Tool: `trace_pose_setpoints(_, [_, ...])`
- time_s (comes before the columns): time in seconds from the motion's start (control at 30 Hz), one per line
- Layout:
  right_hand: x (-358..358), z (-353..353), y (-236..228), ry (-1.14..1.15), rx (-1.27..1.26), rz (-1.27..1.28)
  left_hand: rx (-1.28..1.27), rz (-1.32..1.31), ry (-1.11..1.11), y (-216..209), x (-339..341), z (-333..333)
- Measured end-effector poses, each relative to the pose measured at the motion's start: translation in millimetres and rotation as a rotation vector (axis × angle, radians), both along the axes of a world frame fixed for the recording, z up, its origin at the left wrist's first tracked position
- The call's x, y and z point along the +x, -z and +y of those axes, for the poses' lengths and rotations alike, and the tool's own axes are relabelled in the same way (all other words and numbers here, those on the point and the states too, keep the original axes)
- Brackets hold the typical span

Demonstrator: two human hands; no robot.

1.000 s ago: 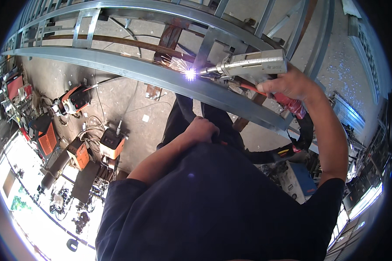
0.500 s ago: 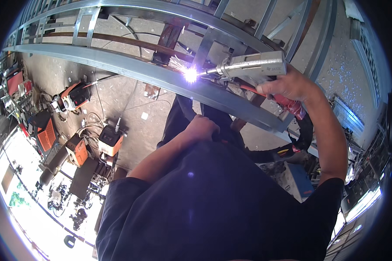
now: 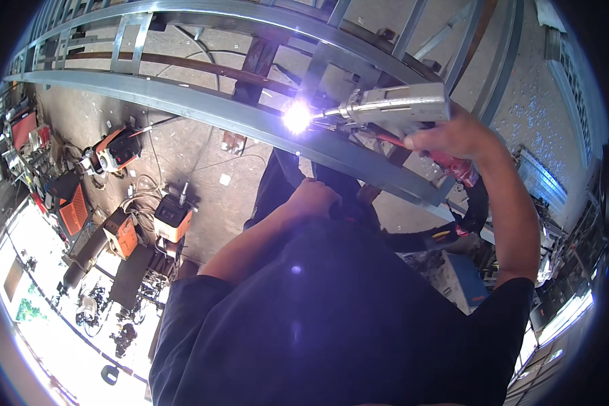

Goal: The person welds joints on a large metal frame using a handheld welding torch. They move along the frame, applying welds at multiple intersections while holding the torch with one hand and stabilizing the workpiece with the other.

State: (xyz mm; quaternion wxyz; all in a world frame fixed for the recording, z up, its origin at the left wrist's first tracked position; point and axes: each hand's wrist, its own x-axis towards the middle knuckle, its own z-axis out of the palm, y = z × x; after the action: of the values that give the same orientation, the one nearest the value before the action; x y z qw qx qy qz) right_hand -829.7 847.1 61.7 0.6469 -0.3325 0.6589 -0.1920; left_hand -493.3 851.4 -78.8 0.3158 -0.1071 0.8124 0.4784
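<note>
The right hand [image 3: 453,139] is curled tight around the rear of a boxy grey metal welding gun [image 3: 399,105]; a red piece shows under the palm. The gun's thin nozzle points left at one bright white spark [image 3: 298,118], which sits on a long, smooth grey steel beam [image 3: 203,111] that curves across the view. The left hand [image 3: 314,199] hangs lower, below the beam, fingers folded in; whether it grips anything cannot be told. Behind the beam runs a frame of thin steel bars [image 3: 132,40]. On the concrete floor [image 3: 196,155] to the left stand four orange-and-black welding machines [image 3: 172,216] among loose cables.
</note>
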Motion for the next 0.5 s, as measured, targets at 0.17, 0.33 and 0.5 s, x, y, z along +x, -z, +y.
trace_pose_setpoints(0.17, [-26.7, 22.7, -14.3, 0.087, 0.180, 0.024, 0.024, -0.030, 0.008, 1.9, -4.6, 1.4])
trace_pose_setpoints(0.33, [-39.0, 48.0, -13.0, 0.140, 0.182, -0.049, 0.046, -0.019, 0.015, -3.0, -16.3, 6.4])
trace_pose_setpoints(0.5, [-41.4, 59.8, -4.0, 0.068, 0.212, 0.005, 0.041, 0.002, 0.028, -1.4, -21.4, 15.6])
